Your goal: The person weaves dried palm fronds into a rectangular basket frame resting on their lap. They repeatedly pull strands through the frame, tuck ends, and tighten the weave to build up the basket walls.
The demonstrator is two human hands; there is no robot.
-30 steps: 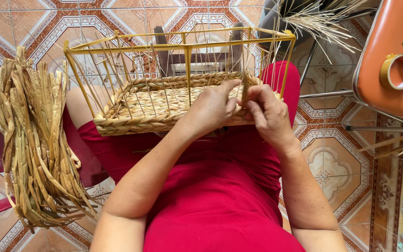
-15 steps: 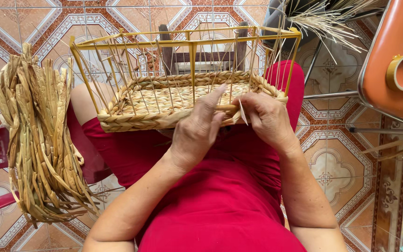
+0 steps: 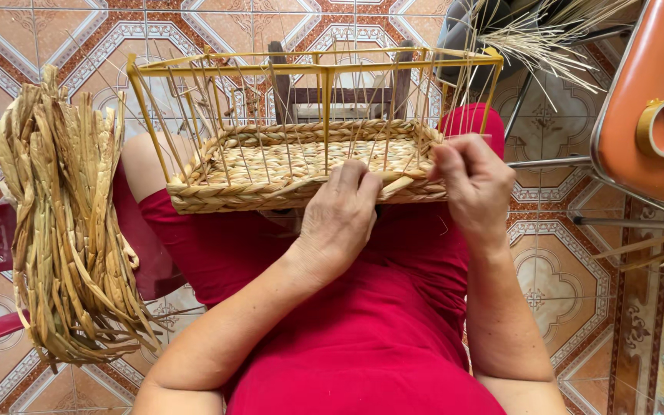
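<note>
Both hands [image 3: 340,211] [image 3: 474,180] on basket [image 3: 301,165] rim

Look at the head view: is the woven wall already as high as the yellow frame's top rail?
No, the woven wall covers only the bottom of the yellow frame.

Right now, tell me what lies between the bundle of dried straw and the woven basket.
In the head view, bundle of dried straw and woven basket are parted by patterned floor tile and a bare knee.
</note>
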